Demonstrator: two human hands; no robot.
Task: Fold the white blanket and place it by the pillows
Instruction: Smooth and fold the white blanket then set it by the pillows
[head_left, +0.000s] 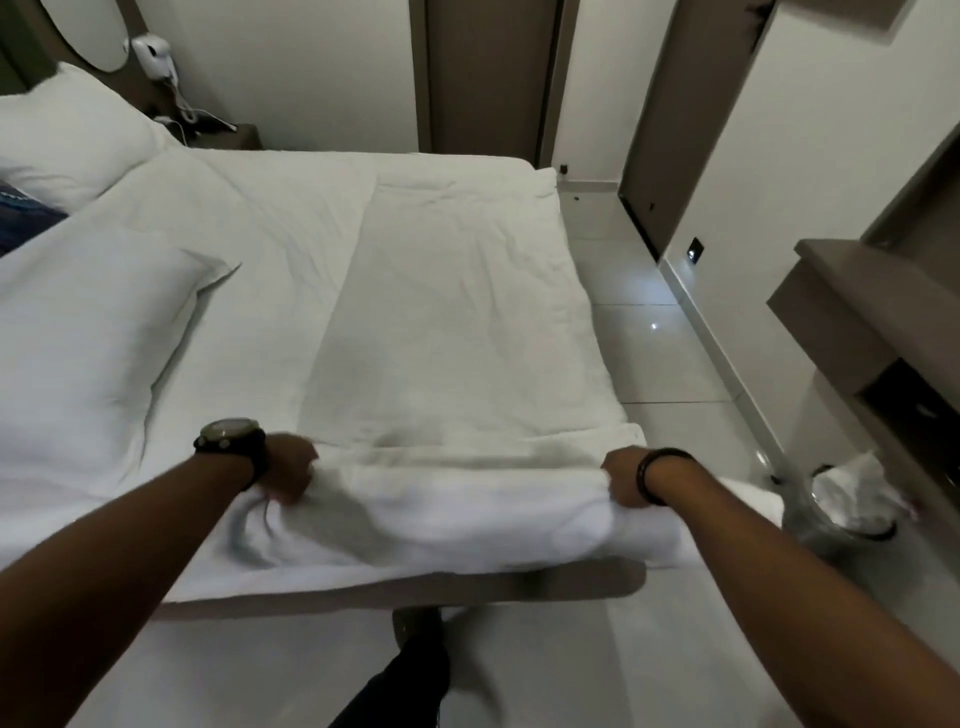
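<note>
White blanket (457, 312) lies as a long strip down the bed's right side; left hand (288, 470) and right hand (623, 475) grip its near end. Keep corners level, carry end squarely to far edge

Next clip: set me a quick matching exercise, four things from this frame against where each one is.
Things:
1. blanket
2. near pillow
3. watch
4. bin

Places:
A. on the floor, right of the bed
B. on the left wrist
C. spread along the bed's right side, near end gripped by both hands
D. on the bed's left side

Pairs: 1-C, 2-D, 3-B, 4-A
</note>
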